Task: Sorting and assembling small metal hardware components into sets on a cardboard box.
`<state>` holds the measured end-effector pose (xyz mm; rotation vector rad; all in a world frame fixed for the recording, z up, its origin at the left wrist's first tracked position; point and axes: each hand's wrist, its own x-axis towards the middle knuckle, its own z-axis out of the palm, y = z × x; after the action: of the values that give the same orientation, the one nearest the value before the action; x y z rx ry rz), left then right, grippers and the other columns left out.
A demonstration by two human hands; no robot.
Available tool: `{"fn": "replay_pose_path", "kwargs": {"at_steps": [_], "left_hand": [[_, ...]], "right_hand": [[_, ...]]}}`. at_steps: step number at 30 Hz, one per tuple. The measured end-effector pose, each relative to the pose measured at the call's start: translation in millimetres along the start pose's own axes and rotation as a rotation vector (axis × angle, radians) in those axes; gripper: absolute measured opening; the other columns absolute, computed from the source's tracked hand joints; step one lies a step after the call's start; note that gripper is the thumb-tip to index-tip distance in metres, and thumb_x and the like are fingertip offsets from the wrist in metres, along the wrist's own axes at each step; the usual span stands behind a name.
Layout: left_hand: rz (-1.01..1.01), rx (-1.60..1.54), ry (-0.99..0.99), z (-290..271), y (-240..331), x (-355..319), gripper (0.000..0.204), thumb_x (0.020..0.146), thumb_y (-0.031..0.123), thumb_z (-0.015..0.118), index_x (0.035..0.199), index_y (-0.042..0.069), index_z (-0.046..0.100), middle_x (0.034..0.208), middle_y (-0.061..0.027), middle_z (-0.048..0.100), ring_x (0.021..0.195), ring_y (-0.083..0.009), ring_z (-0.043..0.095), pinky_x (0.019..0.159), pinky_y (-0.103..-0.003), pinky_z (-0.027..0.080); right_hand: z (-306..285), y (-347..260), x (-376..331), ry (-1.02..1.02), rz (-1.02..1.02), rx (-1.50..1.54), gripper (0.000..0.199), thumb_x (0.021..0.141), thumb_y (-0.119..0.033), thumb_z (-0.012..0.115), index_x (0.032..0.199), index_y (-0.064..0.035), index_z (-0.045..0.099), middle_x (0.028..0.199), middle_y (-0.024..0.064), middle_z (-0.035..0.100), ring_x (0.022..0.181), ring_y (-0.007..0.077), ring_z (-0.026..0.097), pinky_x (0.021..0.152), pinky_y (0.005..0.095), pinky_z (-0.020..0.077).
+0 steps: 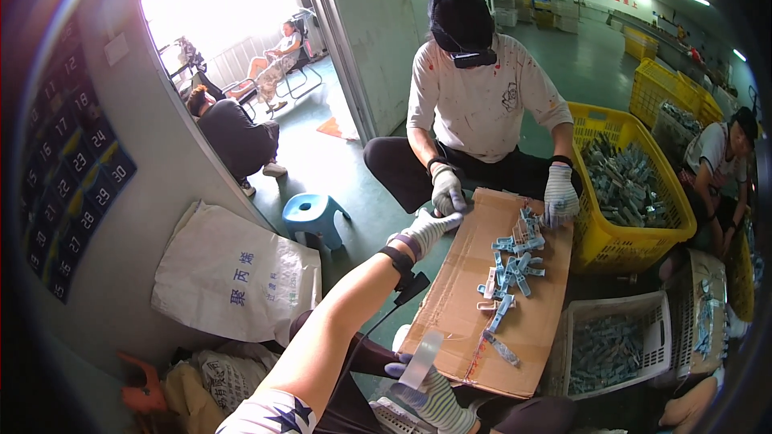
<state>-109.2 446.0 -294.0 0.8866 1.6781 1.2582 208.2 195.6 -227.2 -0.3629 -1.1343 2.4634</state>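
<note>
My left hand (pixel 426 232), in a striped glove, stretches far out beside the cardboard's left edge. Its fingers are extended and close to a co-worker's gloved hand (pixel 447 190); I see nothing held in it, though the fingertips are small in view. Low in front of me, my right hand (pixel 438 400), also gloved, is closed around a translucent whitish strip (pixel 421 360) that sticks up from the fingers. On the brown cardboard (pixel 450 317) lies a loose row of blue plastic clips (pixel 515 269), with a few pale pinkish ones among them. The co-worker's other gloved hand (pixel 561 195) rests near the clips' far end.
A yellow basket (pixel 635 245) full of clips stands right of the cardboard, with a white crate (pixel 663 329) of clips nearer. Left are a blue stool (pixel 314 217) and a large white sack (pixel 209 265). Other people sit by the doorway and at the far right.
</note>
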Motion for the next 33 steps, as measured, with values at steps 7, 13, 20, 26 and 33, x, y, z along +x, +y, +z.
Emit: {"fn": "replay_pose_path", "kwargs": {"at_steps": [7,13,20,26,33], "left_hand": [[-0.127,0.396,-0.016,8.7,78.5,-108.2,0.110,0.082,0.067,0.061,0.155,0.002,0.009,0.135,-0.0192,0.050,0.123,-0.0274,0.050,0.109,-0.039,0.038],[-0.398,0.032,-0.091,-59.6,10.0,-236.1,0.108,0.083,0.065,0.064,0.156,0.007,0.010,0.152,-0.0176,0.034,0.136,-0.0294,0.040,0.110,-0.046,0.036],[-0.402,-0.288,-0.173,-72.2,-92.5,-302.6,0.085,0.089,0.047,0.066,0.151,0.003,0.027,0.146,-0.0174,0.042,0.130,-0.0266,0.048,0.104,-0.039,0.041],[-0.237,-0.226,-0.075,-75.2,-149.9,-313.0,0.067,0.088,0.014,0.068,0.145,-0.003,0.036,0.133,-0.0127,0.054,0.115,-0.0173,0.053,0.095,-0.026,0.045],[-0.140,-0.345,-0.151,-62.5,-187.8,-301.6,0.065,0.083,0.010,0.070,0.140,-0.001,0.040,0.129,-0.0183,0.055,0.123,-0.0290,0.052,0.101,-0.037,0.044]], "right_hand": [[15.3,3.4,-10.0,0.009,0.004,0.066,0.043,0.092,0.002,0.060,0.133,-0.0054,0.050,0.121,0.0073,0.061,0.098,0.0099,0.060,0.080,0.0219,0.0508],[43.4,60.0,-33.4,-0.141,0.286,-0.074,0.035,0.093,-0.012,0.066,0.125,-0.0007,0.058,0.117,0.0070,0.065,0.104,0.0164,0.061,0.090,0.0289,0.0476],[24.2,109.5,-25.4,0.107,0.260,0.201,0.046,0.097,-0.023,0.062,0.135,-0.0013,0.049,0.124,0.0136,0.061,0.109,0.0203,0.062,0.096,0.0328,0.0482],[20.0,113.7,7.9,0.339,0.211,0.136,0.046,0.097,-0.026,0.061,0.129,0.0041,0.050,0.114,0.0165,0.066,0.108,0.0251,0.063,0.101,0.0378,0.0450],[12.3,151.7,18.5,0.378,0.391,0.244,0.032,0.098,-0.028,0.058,0.119,-0.0040,0.059,0.111,0.0092,0.066,0.100,0.0198,0.064,0.095,0.0354,0.0499]]}}
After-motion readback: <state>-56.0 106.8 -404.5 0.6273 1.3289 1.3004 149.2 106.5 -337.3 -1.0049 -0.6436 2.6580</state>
